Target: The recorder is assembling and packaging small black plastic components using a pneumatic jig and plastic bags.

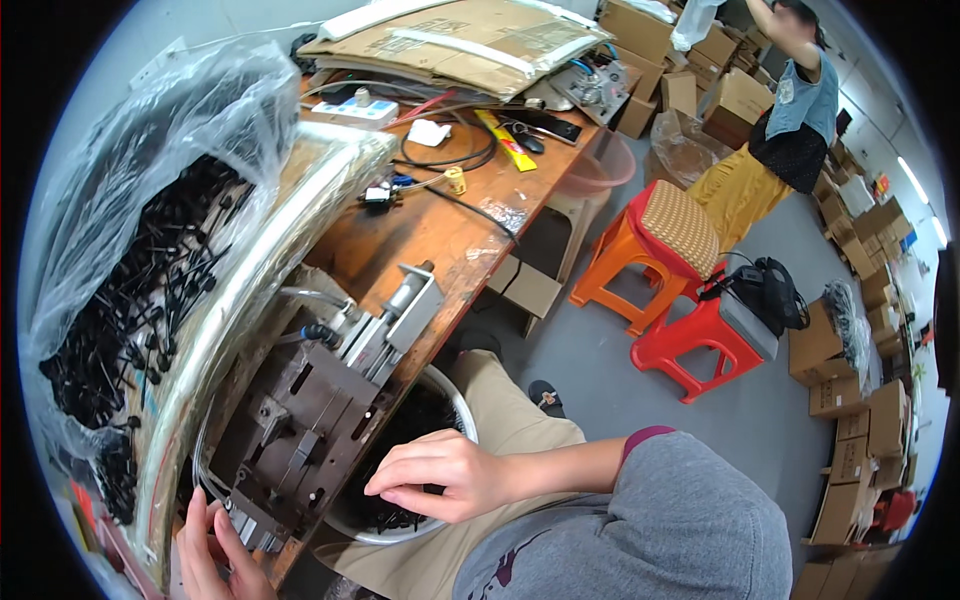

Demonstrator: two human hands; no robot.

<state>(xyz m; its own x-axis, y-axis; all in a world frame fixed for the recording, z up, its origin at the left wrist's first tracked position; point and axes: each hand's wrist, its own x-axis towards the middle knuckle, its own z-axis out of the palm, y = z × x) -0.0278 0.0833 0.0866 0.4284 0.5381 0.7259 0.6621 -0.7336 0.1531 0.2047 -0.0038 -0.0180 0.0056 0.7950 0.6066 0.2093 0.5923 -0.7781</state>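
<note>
My left hand (215, 555) is at the lower left, beside the near end of a dark metal jig (310, 430) at the bench edge. Its fingers and thumb are apart, and nothing shows between them. A thin clear tube (203, 455) runs down close to its fingertips. Over a metal basin (468, 410) of black parts, my right hand (435, 477) hovers with fingers stretched toward the jig and nothing visible in them. The jig carries small metal blocks and a pneumatic cylinder (405, 300). The basin sits by my legs, partly hidden under my right hand.
A clear plastic bag (170, 120) of black stemmed parts (150, 290) lies left of the jig. Cables, a yellow packet (507, 140) and a phone (545, 124) lie farther back on the bench (440, 220). Stools (645, 250), cartons (740, 105) and another person (790, 130) are to the right.
</note>
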